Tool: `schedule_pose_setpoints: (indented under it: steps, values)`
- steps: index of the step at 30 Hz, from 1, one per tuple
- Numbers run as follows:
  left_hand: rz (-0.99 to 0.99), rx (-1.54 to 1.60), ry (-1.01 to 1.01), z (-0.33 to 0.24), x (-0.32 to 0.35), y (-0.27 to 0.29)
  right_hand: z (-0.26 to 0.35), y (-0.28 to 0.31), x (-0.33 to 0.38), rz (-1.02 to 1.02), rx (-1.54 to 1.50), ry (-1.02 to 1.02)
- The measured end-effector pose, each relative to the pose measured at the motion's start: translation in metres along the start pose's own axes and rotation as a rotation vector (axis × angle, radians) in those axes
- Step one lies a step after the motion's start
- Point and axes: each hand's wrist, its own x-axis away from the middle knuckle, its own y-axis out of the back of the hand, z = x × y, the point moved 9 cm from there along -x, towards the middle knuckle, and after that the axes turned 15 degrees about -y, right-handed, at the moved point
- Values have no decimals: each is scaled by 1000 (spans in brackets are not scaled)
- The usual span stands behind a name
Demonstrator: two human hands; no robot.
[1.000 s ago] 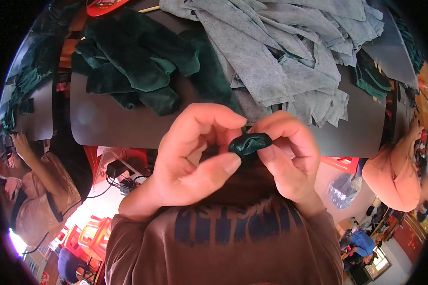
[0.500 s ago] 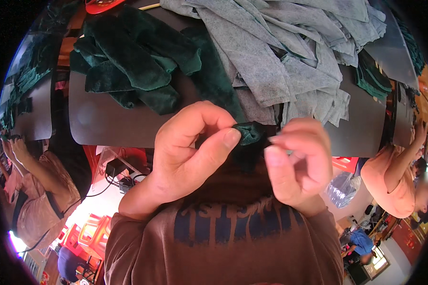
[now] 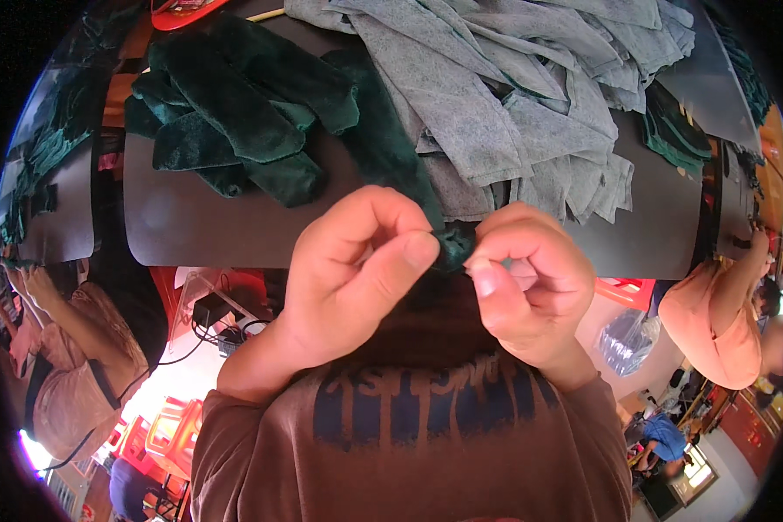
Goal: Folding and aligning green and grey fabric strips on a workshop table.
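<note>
A dark green plush fabric strip (image 3: 390,165) runs along the table toward my hands. Its gathered end (image 3: 455,245) sits between them, just off the table's near edge. My left hand (image 3: 344,278) is closed, pinching this end between thumb and forefinger. On the other side, my right hand (image 3: 535,291) has thumb and forefinger pressed together against or very close to the fabric. Whatever its fingertips hold is too small or hidden to make out.
Green plush strips (image 3: 235,122) are heaped at the left of the dark table (image 3: 200,228). Grey-backed fabric strips (image 3: 496,130) form a large pile at centre right. A red tray (image 3: 183,12) stands at the far left. Other people work at both sides, including one in orange (image 3: 713,326).
My right hand has moved left to the gathered fabric end, its fingertips now meeting beside it. The left hand keeps its pinch almost in place.
</note>
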Motion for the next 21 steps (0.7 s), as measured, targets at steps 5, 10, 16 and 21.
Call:
schedule_pose_setpoints:
  steps: [5,10,16,21]
  values:
    - [-26,110,73,8,6,2,-8,2,0,-22,-33,-34]
    - [18,218,77,8,5,1,-6,-13,-7,126,-21,-47]
    - [-9,180,75,10,6,5,-18,-16,-1,146,-88,-105]
    - [64,-429,-411,-33,-5,5,-15,-13,1,93,-29,-79]
